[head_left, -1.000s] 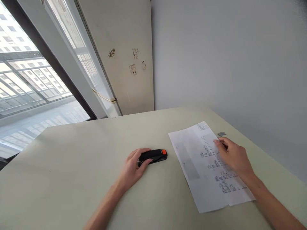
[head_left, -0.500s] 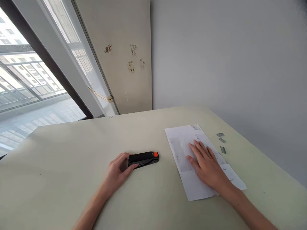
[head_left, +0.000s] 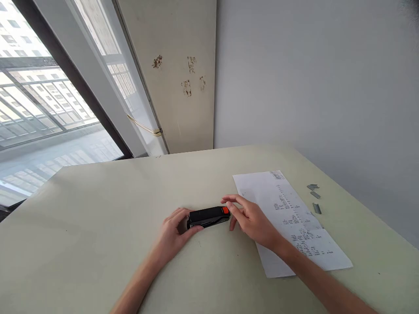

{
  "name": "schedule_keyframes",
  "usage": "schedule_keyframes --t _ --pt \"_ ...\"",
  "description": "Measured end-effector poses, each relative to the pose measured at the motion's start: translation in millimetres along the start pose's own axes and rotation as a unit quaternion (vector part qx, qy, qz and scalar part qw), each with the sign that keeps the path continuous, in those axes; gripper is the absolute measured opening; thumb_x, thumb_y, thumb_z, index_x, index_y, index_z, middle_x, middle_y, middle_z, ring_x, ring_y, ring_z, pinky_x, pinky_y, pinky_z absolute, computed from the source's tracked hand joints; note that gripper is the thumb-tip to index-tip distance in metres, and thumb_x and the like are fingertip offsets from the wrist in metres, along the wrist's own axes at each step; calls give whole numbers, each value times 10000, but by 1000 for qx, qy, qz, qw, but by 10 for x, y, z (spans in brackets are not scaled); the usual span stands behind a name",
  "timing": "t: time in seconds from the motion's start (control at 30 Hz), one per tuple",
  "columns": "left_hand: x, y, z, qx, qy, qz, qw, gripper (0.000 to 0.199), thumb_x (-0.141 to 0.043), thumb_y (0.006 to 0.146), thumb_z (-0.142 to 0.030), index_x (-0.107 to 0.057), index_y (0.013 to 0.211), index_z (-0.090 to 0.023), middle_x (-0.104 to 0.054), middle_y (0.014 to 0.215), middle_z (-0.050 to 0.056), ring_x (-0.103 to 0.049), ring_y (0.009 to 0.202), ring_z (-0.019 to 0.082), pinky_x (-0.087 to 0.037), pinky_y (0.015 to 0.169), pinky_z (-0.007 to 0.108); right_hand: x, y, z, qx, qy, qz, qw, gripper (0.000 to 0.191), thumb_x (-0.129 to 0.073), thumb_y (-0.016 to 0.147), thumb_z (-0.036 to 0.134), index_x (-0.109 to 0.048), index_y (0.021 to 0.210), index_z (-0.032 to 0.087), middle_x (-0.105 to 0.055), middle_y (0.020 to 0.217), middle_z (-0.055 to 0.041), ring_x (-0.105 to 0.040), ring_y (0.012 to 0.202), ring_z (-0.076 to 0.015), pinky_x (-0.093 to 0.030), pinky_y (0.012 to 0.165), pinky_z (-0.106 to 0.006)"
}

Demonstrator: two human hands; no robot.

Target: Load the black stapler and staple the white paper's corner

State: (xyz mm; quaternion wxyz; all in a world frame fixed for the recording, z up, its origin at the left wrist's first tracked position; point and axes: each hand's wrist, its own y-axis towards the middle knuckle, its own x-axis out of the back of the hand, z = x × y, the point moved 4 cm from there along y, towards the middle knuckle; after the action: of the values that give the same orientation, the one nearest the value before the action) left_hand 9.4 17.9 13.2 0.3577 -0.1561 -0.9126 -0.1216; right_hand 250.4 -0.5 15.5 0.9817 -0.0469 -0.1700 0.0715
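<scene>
A black stapler (head_left: 206,216) with an orange patch on its right end lies on the table. My left hand (head_left: 175,229) grips its left end, fingers behind and thumb along the front. At the orange end is my right hand (head_left: 253,220), its fingers apart and slightly bent around that end. One fingertip is at or just above the orange patch; whether it touches I cannot tell. Under my right wrist and forearm lies a white printed sheet of paper (head_left: 258,185), part of its left side covered by the hand.
Several small grey metal pieces, perhaps staple strips (head_left: 317,208), lie right of the paper. The pale table (head_left: 131,196) meets a grey wall (head_left: 310,78) at the back right. A window (head_left: 49,96) and a stained panel (head_left: 183,117) stand behind it.
My right hand has left the paper and moved left to the stapler's orange end. The printed text on the paper now shows more fully. My left hand still holds the stapler.
</scene>
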Motion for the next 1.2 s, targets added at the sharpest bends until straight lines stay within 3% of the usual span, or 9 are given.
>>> schedule_keyframes --t 0.07,0.17,0.27,0.37,0.47,0.63,0.77,1.03,1.2 --pt "36 -13 -2 -3 -31 11 999 320 -701 882 -397 -677 1170 -261 -735 1080 57 -669 955 251 -528 880 381 -102 57 -43 -6 33 0 999 474 -401 1042 628 -621 1238 257 -705 1223 -71 -701 634 -149 -500 524 -289" --pt "103 -26 -12 -16 -92 9 996 455 -666 857 -319 -625 1308 -267 -730 1202 82 -660 1095 275 -502 1012 419 -181 78 -138 -25 61 -14 998 537 -387 1026 674 -627 1222 235 -727 1003 -51 -640 567 -155 -502 497 -294" --pt "155 -3 22 17 -167 -36 985 364 -552 964 -410 -630 1275 -238 -726 1194 98 -648 1140 273 -486 1042 412 -198 48 -180 -30 73 -19 997 590 -363 1019 710 -633 1223 225 -664 751 -3 -624 567 -178 -498 503 -291" --pt "179 27 89 84 -203 -115 969 405 -406 1054 -529 -650 1173 -229 -727 1145 80 -645 1112 250 -475 1042 396 -197 15 -178 -30 52 -20 998 593 -334 1031 708 -642 1215 235 -625 672 16 -596 558 -176 -483 521 -286" --pt "171 38 123 126 -224 -159 953 474 -355 1064 -593 -658 1076 -228 -722 1112 67 -639 1075 242 -477 1013 381 -208 7 -201 -43 40 -21 998 580 -333 1037 702 -639 1226 246 -629 663 17 -579 546 -175 -476 524 -288" --pt "167 29 128 150 -221 -179 947 479 -368 1056 -616 -653 984 -238 -708 1058 45 -620 996 225 -461 984 359 -228 21 -240 -40 30 -35 998 590 -312 1041 706 -637 1220 248 -633 654 18 -561 501 -164 -484 527 -296" --pt "168 34 133 159 -201 -176 950 478 -360 1056 -619 -643 974 -242 -704 1042 44 -609 996 233 -440 989 362 -239 14 -217 -41 41 -40 998 610 -313 1026 734 -645 1174 244 -657 720 -8 -601 553 -173 -494 521 -290" --pt "177 21 133 164 -185 -184 951 478 -375 1048 -630 -646 968 -245 -706 1054 48 -610 1018 245 -448 1002 371 -238 3 -179 -56 26 -42 997 625 -341 998 771 -659 1158 257 -610 655 6 -582 541 -194 -482 520 -304" --pt "209 3 278 181 -247 -226 925 473 -431 1027 -645 -679 999 -243 -706 1163 49 -621 1127 253 -465 1049 380 -245 15 -175 -53 34 -37 997 621 -348 1001 765 -660 1160 253 -611 666 6 -580 544 -185 -498 514 -297"
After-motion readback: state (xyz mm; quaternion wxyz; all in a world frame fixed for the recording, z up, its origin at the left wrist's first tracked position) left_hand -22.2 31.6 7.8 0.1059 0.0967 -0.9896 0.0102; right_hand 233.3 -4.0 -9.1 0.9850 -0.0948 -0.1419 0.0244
